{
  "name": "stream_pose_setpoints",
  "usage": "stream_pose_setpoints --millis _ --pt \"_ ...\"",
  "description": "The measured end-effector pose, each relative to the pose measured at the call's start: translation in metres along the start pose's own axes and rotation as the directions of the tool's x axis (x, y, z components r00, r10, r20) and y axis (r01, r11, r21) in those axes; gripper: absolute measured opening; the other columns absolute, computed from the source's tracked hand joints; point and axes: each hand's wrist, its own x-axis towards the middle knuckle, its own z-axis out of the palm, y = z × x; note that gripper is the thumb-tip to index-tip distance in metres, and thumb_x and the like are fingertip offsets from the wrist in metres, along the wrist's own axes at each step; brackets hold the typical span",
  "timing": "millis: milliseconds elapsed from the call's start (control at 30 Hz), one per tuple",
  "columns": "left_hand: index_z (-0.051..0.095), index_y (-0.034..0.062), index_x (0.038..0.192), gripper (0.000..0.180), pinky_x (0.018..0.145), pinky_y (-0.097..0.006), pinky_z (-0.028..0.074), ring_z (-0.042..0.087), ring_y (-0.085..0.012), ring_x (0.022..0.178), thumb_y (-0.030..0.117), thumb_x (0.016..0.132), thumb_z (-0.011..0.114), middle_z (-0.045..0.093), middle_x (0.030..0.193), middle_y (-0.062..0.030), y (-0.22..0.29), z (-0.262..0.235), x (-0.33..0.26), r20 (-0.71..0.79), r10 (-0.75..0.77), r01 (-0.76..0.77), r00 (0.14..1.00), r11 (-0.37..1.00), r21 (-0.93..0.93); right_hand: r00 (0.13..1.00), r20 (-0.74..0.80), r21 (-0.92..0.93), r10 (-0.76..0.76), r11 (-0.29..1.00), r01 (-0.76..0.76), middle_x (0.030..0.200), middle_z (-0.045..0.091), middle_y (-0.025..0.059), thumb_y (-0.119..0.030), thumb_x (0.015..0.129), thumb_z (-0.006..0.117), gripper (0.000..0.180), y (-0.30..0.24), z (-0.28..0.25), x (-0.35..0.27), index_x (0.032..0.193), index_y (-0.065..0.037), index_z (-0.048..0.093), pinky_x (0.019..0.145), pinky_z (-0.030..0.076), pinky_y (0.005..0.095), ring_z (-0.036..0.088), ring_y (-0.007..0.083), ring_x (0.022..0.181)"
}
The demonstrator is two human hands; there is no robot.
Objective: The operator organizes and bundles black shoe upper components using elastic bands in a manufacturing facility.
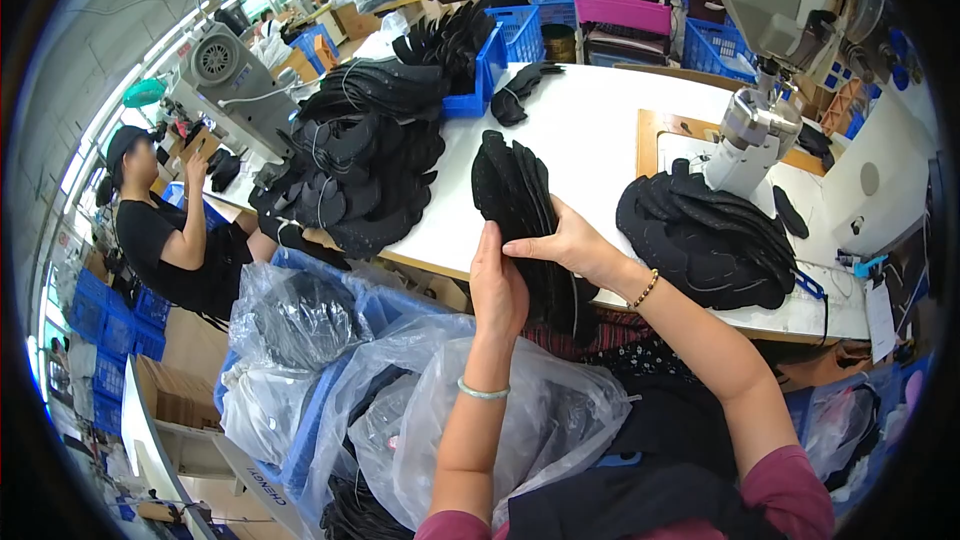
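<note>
Between my two hands, at the front edge of the white table, I hold a stack of black fabric shoe uppers (515, 185) on end. My left hand (498, 285) presses flat along the stack's near left side, its fingers pointing up. My right hand (565, 240) grips the right side, thumb across the front and the other fingers hidden behind. Left of the stack lies a large heap of tied black uppers (360, 160). To the right, a layered pile of black uppers (705, 240) sits beneath a sewing machine head (755, 130).
A blue crate (480, 75) with more black pieces stands at the back of the white table (590, 120). Below my left arm is a blue bin (300, 450) lined with clear plastic bags (470, 420). Another person (165, 230) sits at the left beside a second machine (220, 70).
</note>
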Motion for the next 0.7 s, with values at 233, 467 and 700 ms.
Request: stream_pose_setpoints --millis 233,467,700 --pt "0.049 -0.0033 0.122 0.033 0.097 -0.03 0.041 0.053 -0.0191 0.111 0.019 0.098 0.043 0.055 0.122 -0.0117 -0.001 -0.002 0.002 0.011 0.028 -0.029 1.0 0.988 0.153 0.983 -0.159 -0.121 -0.088 0.99 0.069 0.112 0.058 0.014 -0.014 0.075 0.071 0.056 -0.001 0.0 -0.003 0.12 0.007 0.046 0.094 0.042 0.0295 0.055 0.0189 0.105" --pt "0.047 -0.0028 0.116 0.024 0.085 -0.044 0.054 0.058 -0.034 0.108 0.011 0.097 0.039 0.057 0.116 -0.0162 0.016 -0.012 0.013 -0.039 0.014 -0.011 0.999 0.995 0.095 0.855 -0.498 0.279 0.145 0.96 -0.001 0.065 0.054 0.0081 -0.014 0.077 0.057 0.017 -0.022 -0.033 -0.009 0.085 -0.001 0.05 0.055 0.049 0.0281 0.055 0.0154 0.055" --pt "0.049 -0.0003 0.104 0.017 0.071 -0.038 0.059 0.065 -0.0319 0.091 0.012 0.096 0.041 0.06 0.104 -0.0127 0.032 -0.02 0.013 -0.163 0.096 -0.054 0.982 0.967 0.249 0.951 -0.305 -0.26 -0.054 0.965 -0.029 0.066 0.055 0.0053 -0.015 0.076 0.059 0.025 -0.076 -0.029 -0.023 0.091 0.005 0.055 0.055 0.047 0.0248 0.056 0.0119 0.057"
